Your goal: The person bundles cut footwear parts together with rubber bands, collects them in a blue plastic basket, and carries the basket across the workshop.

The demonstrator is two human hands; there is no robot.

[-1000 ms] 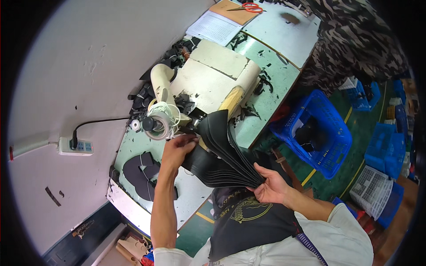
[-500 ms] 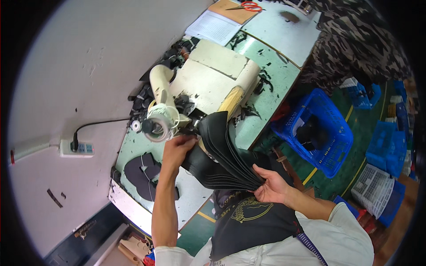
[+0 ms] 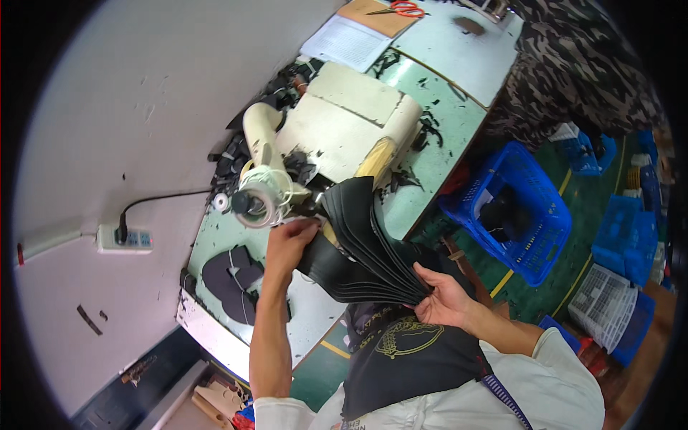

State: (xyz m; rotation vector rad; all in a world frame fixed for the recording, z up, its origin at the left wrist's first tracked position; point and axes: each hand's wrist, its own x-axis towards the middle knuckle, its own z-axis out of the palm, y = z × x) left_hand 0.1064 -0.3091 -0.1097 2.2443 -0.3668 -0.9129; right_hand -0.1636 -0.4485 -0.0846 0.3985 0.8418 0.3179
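Observation:
A thick stack of black, flexible leather-like pieces (image 3: 369, 261) is bent between my two hands, its layers fanned along the near edge. My left hand (image 3: 290, 240) closes on the stack's left side, right beside the working end of the cream machine (image 3: 344, 122); its fingertips are partly hidden there. At the stack's right end my right hand (image 3: 446, 295) is closed, thumb on top and fingers beneath. The stack's upper part leans against the machine's front. Just beyond my left hand, a clear round holder (image 3: 259, 208) carries loops of white thread.
Black cut pieces (image 3: 233, 283) tied with string lie on the pale green table (image 3: 437, 165), left of my forearm. Black scraps lie around the machine. Orange-handled scissors (image 3: 405, 9) rest at the back. Blue crates (image 3: 530, 215) stand on the floor at right, near a person in camouflage clothing (image 3: 573, 72).

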